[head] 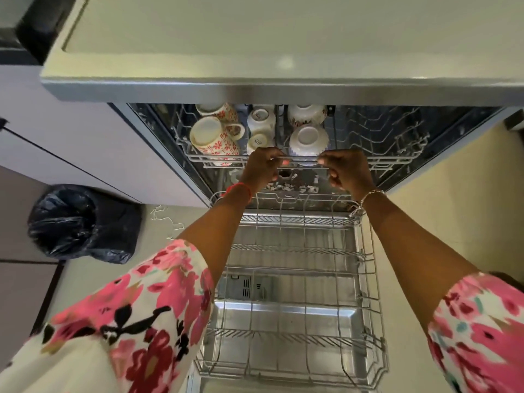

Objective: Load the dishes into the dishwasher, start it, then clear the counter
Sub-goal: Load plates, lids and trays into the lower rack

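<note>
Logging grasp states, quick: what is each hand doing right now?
Left hand: closed, gripping the upper rack rail.
Right hand: closed, gripping the same rail.

The upper rack (368, 163) carries upturned mugs (209, 137) at its left, cups (259, 120) mid-rack and bowls (307, 137) just beside them. The lower rack (365, 251) stands drawn out below.

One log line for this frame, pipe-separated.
hands: left hand, right hand grip upper rack front rail | load: mugs, bowls | lower rack: out
</note>
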A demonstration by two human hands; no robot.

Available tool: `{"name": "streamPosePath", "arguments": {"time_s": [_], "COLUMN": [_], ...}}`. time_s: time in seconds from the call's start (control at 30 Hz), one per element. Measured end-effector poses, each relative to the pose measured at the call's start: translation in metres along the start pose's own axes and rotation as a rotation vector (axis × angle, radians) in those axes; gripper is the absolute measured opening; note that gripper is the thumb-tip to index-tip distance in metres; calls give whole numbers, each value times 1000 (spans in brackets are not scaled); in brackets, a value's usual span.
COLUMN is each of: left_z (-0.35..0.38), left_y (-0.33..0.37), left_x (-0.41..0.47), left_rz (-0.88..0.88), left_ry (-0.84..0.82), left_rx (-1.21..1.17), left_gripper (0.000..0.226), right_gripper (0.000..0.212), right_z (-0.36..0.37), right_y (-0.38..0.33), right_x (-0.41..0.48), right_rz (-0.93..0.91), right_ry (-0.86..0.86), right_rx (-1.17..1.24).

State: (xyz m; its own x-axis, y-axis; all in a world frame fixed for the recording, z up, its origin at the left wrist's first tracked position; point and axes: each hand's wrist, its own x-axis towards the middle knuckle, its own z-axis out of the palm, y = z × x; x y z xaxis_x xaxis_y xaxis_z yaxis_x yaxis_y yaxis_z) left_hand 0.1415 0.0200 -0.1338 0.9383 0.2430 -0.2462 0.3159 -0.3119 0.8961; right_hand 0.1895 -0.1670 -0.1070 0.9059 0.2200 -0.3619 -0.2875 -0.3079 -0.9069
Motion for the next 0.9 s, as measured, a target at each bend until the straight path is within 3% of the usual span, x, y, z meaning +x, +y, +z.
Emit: {"name": "streamPosePath", "arguments": {"time_s": [0.27, 0.37, 0.47, 0.6, 0.9], "left_z": [-10, -23, -49, -90, -230], "left_y": [14, 29, 42, 54, 58], "left_x": [-8, -34, -85, -171, -318], "left_rz": [52, 46, 56, -20, 41], "left_ry": [-57, -25, -48, -54, 228], "left_rx": [108, 154, 438, 618, 761], "left_gripper": [20, 25, 38, 39, 57], "right_gripper": [22, 36, 34, 37, 52], "right_z": [0, 2, 12, 45, 160], "right_y": [-7, -14, -22, -45, -147], "right_x": [0, -16, -52, -120, -260], "right_rz": [15, -106, -282, -285, -479], "right_ry": [-20, -66, -181, -286, -363], "right_rx": [-137, -471, -877, -1093, -1173]}}
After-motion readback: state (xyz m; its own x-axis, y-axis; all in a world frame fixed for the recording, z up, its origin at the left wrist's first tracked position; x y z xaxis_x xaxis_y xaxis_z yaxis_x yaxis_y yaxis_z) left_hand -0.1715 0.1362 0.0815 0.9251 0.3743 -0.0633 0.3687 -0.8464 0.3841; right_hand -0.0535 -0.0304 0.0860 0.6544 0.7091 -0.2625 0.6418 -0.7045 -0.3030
